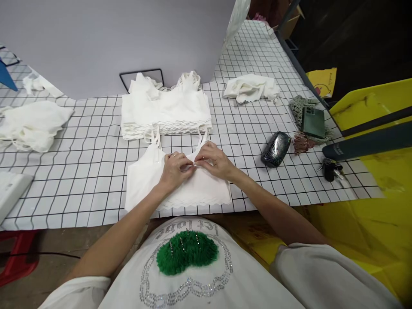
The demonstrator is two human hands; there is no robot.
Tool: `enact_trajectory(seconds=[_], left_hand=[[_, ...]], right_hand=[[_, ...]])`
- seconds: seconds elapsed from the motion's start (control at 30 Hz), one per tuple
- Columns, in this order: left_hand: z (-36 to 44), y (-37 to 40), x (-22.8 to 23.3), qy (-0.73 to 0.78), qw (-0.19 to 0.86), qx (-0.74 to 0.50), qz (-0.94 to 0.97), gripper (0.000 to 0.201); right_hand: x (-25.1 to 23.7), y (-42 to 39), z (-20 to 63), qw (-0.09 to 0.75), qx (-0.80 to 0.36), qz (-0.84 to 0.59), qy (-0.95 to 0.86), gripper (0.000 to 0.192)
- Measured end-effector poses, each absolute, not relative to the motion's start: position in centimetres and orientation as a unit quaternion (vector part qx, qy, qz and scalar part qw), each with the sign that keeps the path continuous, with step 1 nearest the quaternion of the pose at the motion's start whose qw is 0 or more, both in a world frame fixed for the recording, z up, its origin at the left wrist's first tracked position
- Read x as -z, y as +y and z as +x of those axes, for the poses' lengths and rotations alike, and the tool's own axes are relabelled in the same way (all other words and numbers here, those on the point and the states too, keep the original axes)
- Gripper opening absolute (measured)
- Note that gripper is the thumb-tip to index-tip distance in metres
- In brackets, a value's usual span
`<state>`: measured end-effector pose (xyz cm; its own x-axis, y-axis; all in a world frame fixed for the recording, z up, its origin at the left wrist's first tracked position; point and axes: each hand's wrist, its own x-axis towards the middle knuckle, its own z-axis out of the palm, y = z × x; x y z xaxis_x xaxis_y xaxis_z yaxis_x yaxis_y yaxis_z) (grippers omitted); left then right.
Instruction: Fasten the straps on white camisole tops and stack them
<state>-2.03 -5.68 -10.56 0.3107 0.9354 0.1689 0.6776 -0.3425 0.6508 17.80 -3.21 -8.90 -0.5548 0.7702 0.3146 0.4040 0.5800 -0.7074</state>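
Note:
A white camisole top (144,176) with thin straps lies flat in front of me, its scalloped hem towards the table's front edge. At the middle of its neckline my left hand (176,171) pinches the fabric between thumb and fingers. My right hand (215,161) meets it there, thumb and forefinger closed on the same spot of the neckline. A tiny pale bit shows between the fingertips, too small to make out. Just behind the top is a neat stack of similar white tops (165,107), straps at the far side.
Crumpled white garments lie at the left (35,124) and at the back right (251,88). On the right are a shiny dark case (276,149), a green phone (313,122), keys (331,170) and a dark bottle (367,141). A large grey panel (128,38) stands behind the stack.

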Motion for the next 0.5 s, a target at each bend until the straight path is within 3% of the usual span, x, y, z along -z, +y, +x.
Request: enact_trajectory(seconds=[0.5], left_hand=[[-2.01, -5.70, 10.54, 0.520, 0.236, -0.268, 0.776, 0.007]], right_hand=[[8.90, -3.26, 17.62, 0.316, -0.256, -0.340, -0.848, 0.012]])
